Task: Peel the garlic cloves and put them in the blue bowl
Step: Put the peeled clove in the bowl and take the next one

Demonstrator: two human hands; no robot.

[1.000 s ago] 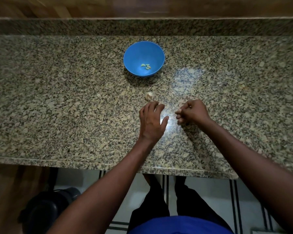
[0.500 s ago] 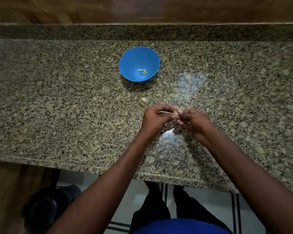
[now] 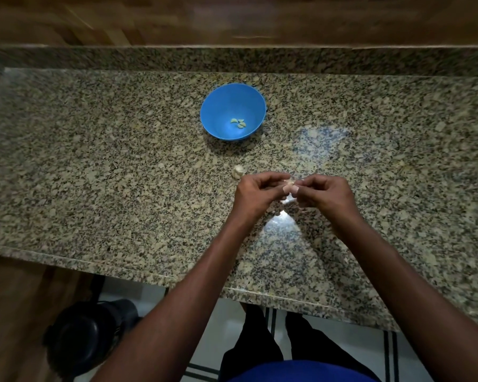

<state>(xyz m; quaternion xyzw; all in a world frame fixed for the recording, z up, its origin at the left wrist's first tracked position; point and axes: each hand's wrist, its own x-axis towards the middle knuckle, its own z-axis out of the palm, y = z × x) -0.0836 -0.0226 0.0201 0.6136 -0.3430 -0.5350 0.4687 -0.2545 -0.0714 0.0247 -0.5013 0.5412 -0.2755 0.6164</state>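
I am seeing the left hand [image 3: 255, 193] and right hand [image 3: 324, 194] meeting just nearer me than the blue bowl [image 3: 233, 111], both pinching one garlic clove [image 3: 289, 186] between curled fingertips above the granite counter [image 3: 122, 175]. Another unpeeled clove [image 3: 238, 171] is lying between the bowl and the left hand, just beside its knuckles, while peeled cloves [image 3: 239, 123] are sitting inside the bowl (three or four, hard to count). Bare counter is stretching either side of the bowl, its front edge [image 3: 149, 274] lying under my forearms.
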